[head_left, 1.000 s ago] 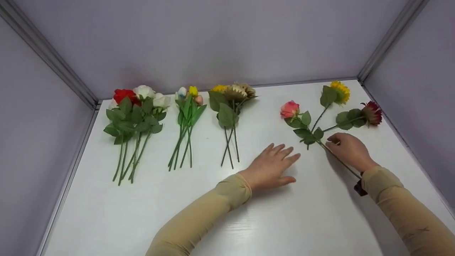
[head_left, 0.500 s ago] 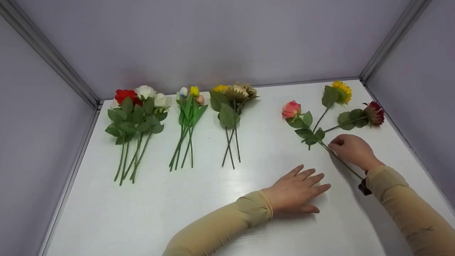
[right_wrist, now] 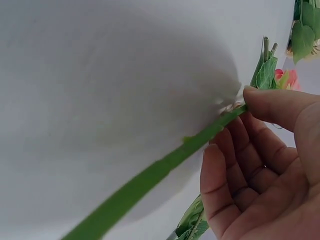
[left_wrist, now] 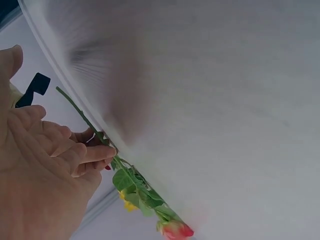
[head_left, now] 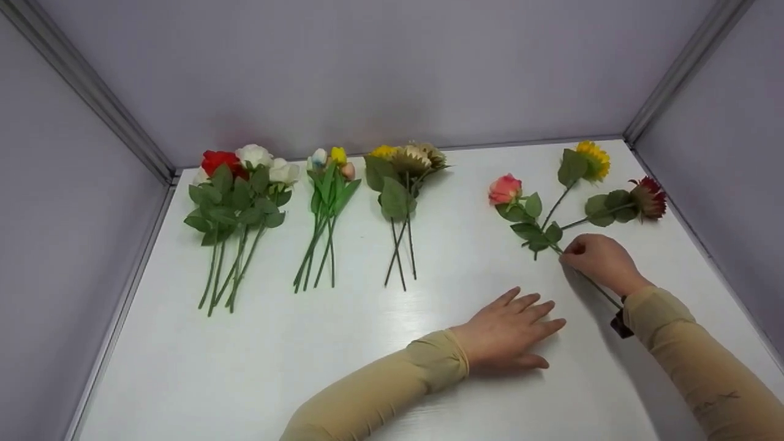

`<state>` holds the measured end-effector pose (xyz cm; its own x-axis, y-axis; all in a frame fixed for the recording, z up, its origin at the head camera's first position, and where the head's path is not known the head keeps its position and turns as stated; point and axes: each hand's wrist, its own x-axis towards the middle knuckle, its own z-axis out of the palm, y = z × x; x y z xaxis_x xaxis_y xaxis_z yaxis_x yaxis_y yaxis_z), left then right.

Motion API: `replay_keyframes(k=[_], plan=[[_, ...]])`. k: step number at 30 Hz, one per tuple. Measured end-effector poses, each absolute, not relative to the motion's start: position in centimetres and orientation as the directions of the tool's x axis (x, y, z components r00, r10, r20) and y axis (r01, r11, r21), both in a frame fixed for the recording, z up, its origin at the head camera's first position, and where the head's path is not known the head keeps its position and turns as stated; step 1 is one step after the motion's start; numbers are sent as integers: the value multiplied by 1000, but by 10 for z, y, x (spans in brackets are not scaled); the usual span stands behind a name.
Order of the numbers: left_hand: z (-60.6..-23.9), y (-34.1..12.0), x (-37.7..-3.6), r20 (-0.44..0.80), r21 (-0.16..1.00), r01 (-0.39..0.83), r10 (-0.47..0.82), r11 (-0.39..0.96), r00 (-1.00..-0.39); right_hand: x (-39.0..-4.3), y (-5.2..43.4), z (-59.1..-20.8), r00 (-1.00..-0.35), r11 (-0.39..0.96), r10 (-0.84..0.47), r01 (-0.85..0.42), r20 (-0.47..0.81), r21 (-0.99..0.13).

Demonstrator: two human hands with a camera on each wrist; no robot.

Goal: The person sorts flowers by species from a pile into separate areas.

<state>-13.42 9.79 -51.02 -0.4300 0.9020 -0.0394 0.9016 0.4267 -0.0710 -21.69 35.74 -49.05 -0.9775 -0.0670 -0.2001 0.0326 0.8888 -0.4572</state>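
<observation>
My right hand [head_left: 603, 262] pinches the thin green stem of the pink artificial rose [head_left: 505, 188] to lift it; my left hand [head_left: 505, 331] lies flat and empty on the white table [head_left: 306, 367], steadying me.

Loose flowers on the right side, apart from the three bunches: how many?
3: pink rose whose stem the right hand pinches, yellow sunflower by the back wall, dark red flower at the right edge. None seems hidden.
</observation>
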Motion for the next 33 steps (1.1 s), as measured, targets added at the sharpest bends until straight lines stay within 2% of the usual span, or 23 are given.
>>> replay_keyframes(k=[12,17,20,23,27,30,33], plan=[[-507,87,-142,-43,-2,887,887,461,-461,-215,353,-476,-986,835,-45,50,-158,-548],[-504,78,-150,-29,112,851,857,514,-514,-217,347,-468,-986,723,-2,115,-169,-681],[-502,69,-157,5,258,792,819,553,-573,-220,340,-465,-982,598,16,158,-186,-786],[-498,57,-163,23,488,658,746,573,-666,-223,328,-464,-980,441,19,186,-198,-878],[-493,38,-171,-23,822,330,606,464,-795,-229,301,-462,-979,245,10,199,-203,-949],[-489,23,-175,-81,938,111,519,328,-851,-232,271,-460,-981,149,3,190,-192,-970],[-488,8,-178,-109,975,-1,467,224,-877,-233,236,-457,-985,69,-17,168,-170,-983]])
